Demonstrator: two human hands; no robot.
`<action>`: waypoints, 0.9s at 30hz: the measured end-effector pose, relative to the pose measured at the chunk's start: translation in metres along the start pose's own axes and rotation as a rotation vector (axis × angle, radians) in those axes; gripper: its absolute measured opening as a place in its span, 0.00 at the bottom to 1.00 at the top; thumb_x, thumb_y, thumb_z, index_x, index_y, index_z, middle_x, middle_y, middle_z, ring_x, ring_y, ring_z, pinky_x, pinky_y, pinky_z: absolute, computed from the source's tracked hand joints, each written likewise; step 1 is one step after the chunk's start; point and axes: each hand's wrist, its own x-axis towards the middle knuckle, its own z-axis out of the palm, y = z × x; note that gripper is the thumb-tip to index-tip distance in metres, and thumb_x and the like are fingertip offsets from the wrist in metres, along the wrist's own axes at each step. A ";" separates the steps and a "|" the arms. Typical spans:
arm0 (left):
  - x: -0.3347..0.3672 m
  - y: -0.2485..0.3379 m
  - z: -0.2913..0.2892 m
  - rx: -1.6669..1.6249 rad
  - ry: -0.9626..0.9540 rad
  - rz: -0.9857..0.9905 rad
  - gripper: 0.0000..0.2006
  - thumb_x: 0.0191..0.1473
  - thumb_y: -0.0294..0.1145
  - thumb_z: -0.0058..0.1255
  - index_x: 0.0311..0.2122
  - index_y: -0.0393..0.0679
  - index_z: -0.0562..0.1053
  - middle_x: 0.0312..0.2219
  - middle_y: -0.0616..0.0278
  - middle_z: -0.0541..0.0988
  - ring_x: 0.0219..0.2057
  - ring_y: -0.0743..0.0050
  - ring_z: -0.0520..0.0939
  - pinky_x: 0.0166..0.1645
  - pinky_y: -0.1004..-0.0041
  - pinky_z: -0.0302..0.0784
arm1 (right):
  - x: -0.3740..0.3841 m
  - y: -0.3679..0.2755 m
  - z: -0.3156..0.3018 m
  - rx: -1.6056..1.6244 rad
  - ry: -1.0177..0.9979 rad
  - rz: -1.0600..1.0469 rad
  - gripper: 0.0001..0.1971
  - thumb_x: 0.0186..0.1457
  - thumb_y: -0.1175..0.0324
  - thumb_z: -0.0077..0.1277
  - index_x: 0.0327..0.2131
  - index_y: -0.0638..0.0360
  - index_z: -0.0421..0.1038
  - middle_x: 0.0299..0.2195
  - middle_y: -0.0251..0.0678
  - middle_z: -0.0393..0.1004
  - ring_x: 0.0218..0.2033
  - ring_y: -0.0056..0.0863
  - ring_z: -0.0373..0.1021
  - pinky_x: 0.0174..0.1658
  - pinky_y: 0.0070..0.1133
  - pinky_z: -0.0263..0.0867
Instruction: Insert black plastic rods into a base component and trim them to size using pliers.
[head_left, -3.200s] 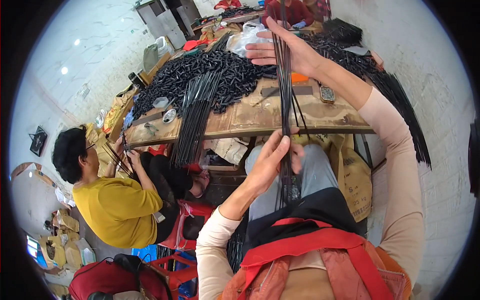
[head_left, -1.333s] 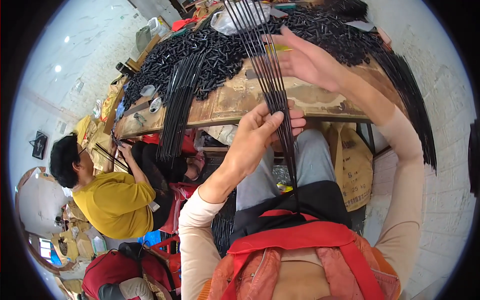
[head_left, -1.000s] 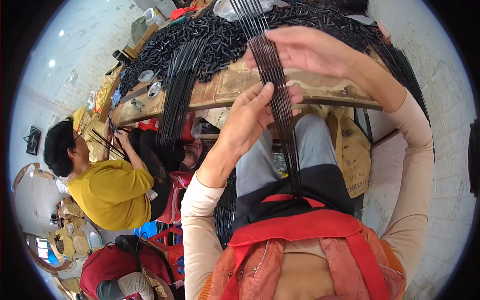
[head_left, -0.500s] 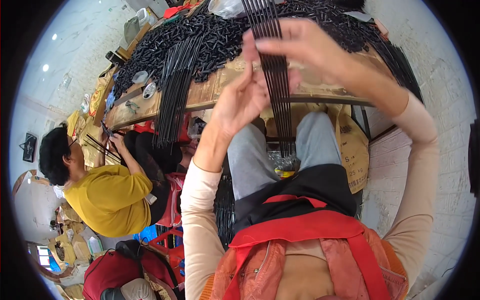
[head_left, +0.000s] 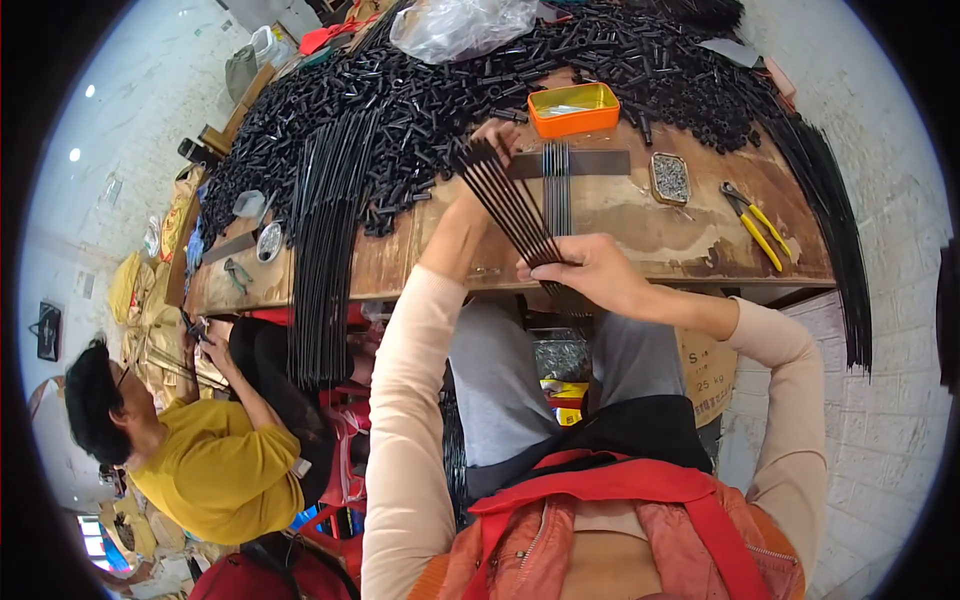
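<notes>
A bundle of thin black rods [head_left: 517, 205] runs from the table top down to the table's front edge. My left hand [head_left: 487, 165] reaches onto the table and grips the bundle's far end, next to a pile of short black tubes [head_left: 440, 90]. My right hand [head_left: 580, 270] pinches the same rods lower down, at the wooden table's edge [head_left: 640, 245]. A few more rods [head_left: 557, 185] lie flat on the table just right of the bundle.
An orange tray [head_left: 573, 108], a small tin of tiny metal parts [head_left: 669, 177] and yellow-handled pliers [head_left: 752, 222] sit on the table's right part. Long black rods [head_left: 322, 250] hang over the left edge. A person in a yellow shirt [head_left: 215, 470] sits at lower left.
My left hand has moved from the table's edge up onto the table to the bundle's far end. My right hand has come down from the far end to the near edge. The camera view rose.
</notes>
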 end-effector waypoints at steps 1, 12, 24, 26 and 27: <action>-0.011 0.006 -0.003 -0.089 -0.085 -0.086 0.18 0.61 0.35 0.46 0.52 0.35 0.67 0.49 0.50 0.74 0.49 0.62 0.75 0.58 0.63 0.68 | 0.001 0.013 -0.004 -0.004 0.010 0.002 0.09 0.56 0.73 0.53 0.40 0.67 0.76 0.36 0.32 0.79 0.37 0.14 0.72 0.42 0.16 0.69; -0.182 0.113 0.081 0.421 -0.200 0.049 0.10 0.56 0.20 0.50 0.43 0.31 0.75 0.36 0.50 0.81 0.34 0.70 0.84 0.41 0.73 0.82 | -0.011 0.054 -0.003 -0.128 0.042 -0.182 0.10 0.55 0.76 0.53 0.42 0.61 0.77 0.33 0.33 0.80 0.34 0.13 0.73 0.39 0.16 0.69; -0.190 0.104 0.073 0.473 -0.342 0.055 0.15 0.53 0.12 0.49 0.48 0.30 0.72 0.41 0.47 0.79 0.44 0.62 0.80 0.52 0.66 0.77 | 0.090 -0.002 -0.132 -0.741 0.126 -0.517 0.11 0.60 0.65 0.46 0.36 0.63 0.73 0.31 0.43 0.76 0.34 0.38 0.75 0.37 0.30 0.68; -0.191 0.103 0.079 0.337 -0.369 0.025 0.16 0.52 0.11 0.50 0.48 0.29 0.72 0.44 0.46 0.77 0.47 0.60 0.78 0.55 0.64 0.76 | 0.149 0.018 -0.173 -0.966 0.197 -0.474 0.08 0.54 0.70 0.49 0.35 0.61 0.74 0.29 0.45 0.76 0.34 0.41 0.74 0.36 0.32 0.68; -0.189 0.099 0.081 0.309 -0.392 0.014 0.17 0.51 0.10 0.50 0.48 0.28 0.72 0.45 0.46 0.76 0.48 0.59 0.78 0.55 0.63 0.75 | 0.173 0.031 -0.192 -1.093 0.193 -0.366 0.08 0.49 0.71 0.51 0.33 0.61 0.75 0.30 0.45 0.76 0.34 0.42 0.74 0.36 0.33 0.68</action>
